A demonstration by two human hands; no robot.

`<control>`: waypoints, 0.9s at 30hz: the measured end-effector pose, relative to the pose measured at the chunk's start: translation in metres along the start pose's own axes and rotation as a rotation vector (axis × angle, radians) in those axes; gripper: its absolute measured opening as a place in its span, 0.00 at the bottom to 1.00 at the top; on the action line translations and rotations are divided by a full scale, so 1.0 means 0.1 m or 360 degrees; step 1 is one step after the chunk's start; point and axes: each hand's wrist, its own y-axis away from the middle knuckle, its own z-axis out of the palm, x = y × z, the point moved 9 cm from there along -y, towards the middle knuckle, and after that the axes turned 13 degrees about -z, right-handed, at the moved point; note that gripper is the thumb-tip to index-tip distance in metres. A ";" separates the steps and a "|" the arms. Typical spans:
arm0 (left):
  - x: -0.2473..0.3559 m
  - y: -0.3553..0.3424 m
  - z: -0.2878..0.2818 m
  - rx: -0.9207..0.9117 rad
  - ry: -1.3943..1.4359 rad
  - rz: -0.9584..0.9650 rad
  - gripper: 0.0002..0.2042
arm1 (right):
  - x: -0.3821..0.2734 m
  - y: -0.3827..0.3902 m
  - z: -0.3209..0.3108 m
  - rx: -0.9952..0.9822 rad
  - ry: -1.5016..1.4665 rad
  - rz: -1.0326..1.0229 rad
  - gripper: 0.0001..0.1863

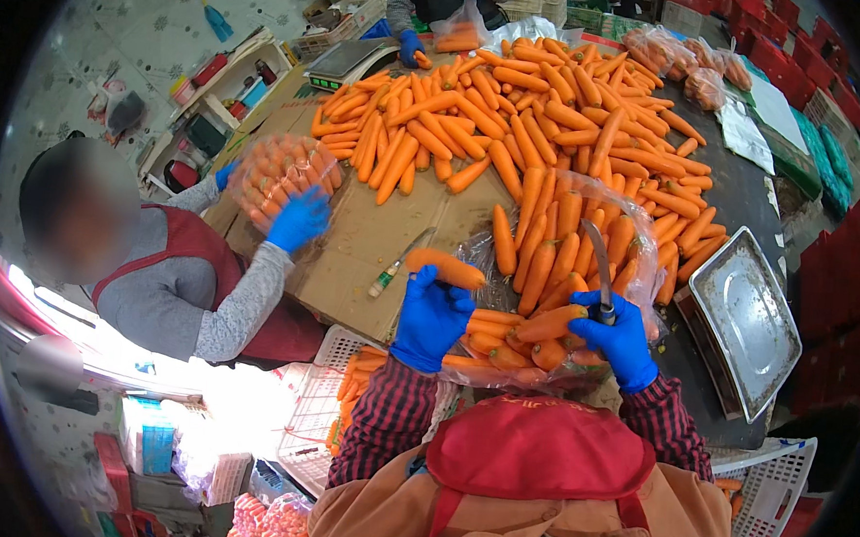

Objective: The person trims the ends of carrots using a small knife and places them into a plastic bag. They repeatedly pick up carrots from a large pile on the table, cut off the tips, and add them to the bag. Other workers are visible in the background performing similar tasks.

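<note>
My left hand (432, 317), in a blue glove, is closed on a carrot (445, 267) lying crosswise over its fingertips. My right hand (623, 342), gloved the same, is closed round a knife (598, 258) with a curved blade pointing away from me. Its fingertips also touch a second carrot (549, 324). Between and beyond my hands, a clear plastic bag (655, 271) lies open with many carrots in it. A second knife (387, 278) with a pale green handle rests on the cardboard left of my left hand.
A large carrot pile (545, 109) covers the table's far part. At left, a person in a red apron (197, 256) holds a filled bag (284, 178). Another person's gloved hand (410, 49) is by a scale (344, 62). A metal tray scale (746, 319) stands right; crates (763, 505) flank me.
</note>
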 end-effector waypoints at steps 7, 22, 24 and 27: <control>-0.17 0.05 -0.02 -0.0027 0.0518 -0.0254 0.19 | 0.02 -0.02 0.02 -0.0020 -0.0045 -0.0046 0.19; -0.10 0.63 -0.38 0.0289 0.0096 0.0002 0.22 | 0.03 -0.02 0.01 -0.0073 -0.0073 -0.0083 0.19; -0.16 0.57 -0.25 0.0190 0.0029 -0.0008 0.25 | -0.05 -0.05 -0.04 -0.0038 -0.0055 -0.0084 0.20; -0.26 0.45 -0.10 0.0012 0.0002 -0.0078 0.29 | -0.10 -0.09 -0.21 0.0048 -0.0039 -0.0170 0.19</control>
